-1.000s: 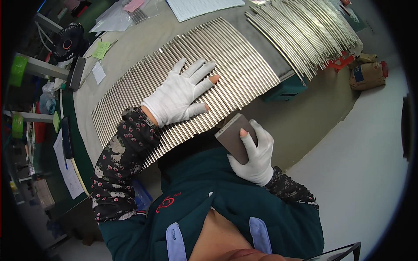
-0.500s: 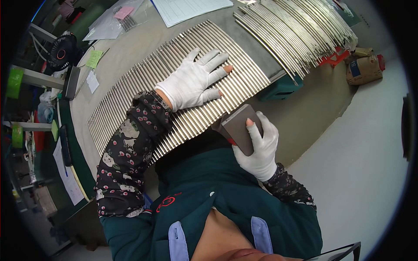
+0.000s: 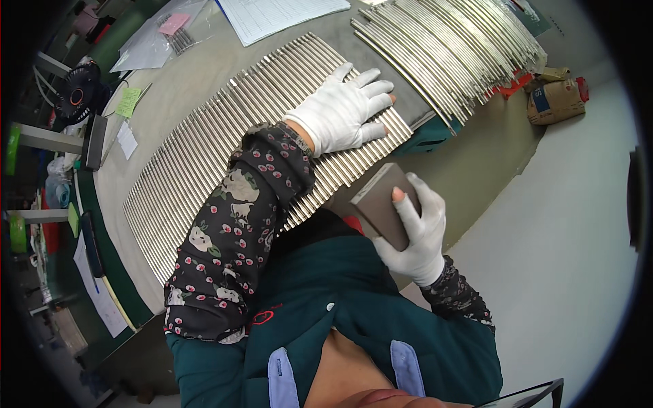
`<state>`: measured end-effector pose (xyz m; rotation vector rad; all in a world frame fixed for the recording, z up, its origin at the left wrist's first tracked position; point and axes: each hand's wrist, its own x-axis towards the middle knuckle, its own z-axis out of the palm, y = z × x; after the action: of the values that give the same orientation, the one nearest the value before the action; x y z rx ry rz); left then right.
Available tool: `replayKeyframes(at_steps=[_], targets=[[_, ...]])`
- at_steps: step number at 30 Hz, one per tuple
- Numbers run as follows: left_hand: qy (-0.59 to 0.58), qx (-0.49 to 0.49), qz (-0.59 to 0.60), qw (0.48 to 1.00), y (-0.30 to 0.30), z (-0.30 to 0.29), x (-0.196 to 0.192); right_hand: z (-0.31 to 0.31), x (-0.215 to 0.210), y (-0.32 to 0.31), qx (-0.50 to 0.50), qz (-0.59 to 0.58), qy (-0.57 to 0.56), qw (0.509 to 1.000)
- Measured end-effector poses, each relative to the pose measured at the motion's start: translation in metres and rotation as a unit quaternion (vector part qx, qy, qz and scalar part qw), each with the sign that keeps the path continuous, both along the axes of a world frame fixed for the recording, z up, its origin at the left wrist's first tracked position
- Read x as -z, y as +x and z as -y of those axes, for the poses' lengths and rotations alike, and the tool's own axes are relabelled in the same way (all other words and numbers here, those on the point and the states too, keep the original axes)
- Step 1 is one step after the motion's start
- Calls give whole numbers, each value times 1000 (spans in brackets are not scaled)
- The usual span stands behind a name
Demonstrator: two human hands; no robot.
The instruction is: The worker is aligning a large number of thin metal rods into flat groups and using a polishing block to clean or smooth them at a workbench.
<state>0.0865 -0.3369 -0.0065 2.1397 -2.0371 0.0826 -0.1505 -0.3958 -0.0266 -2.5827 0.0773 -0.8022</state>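
Observation:
A broad row of shiny metal rods [image 3: 224,129] lies side by side on the grey table. My left hand [image 3: 343,112], in a white glove with some bare fingertips, rests palm down across the rods near the row's right end. Its fingers are spread and grip nothing. Just off the table's near edge, my right hand [image 3: 422,231], gloved the same way, holds a flat grey-brown block [image 3: 384,204]. The thumb presses on the block's face, and the other fingers are partly hidden behind it.
Another dense batch of metal rods [image 3: 442,54] lies at the far right of the table [image 3: 160,71]. Printed sheets [image 3: 272,17] sit at the back. To the left are a black fan [image 3: 78,95] and a green note [image 3: 128,102]. A brown sack [image 3: 558,100] stands beyond the right end.
My left hand has slid right along the rods, toward the row's right end. My right hand has shifted slightly right, still holding the block. The whole view has drifted a little.

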Motion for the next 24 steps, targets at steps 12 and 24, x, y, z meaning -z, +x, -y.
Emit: replayKeyframes(at_steps=[12, 24], targets=[[-2, -3, 24, 1000, 0, 5, 5, 32, -7, 18, 124, 23, -97, 987], [-2, 4, 30, 1000, -1, 6, 2, -4, -5, 26, -57, 6, -27, 998]])
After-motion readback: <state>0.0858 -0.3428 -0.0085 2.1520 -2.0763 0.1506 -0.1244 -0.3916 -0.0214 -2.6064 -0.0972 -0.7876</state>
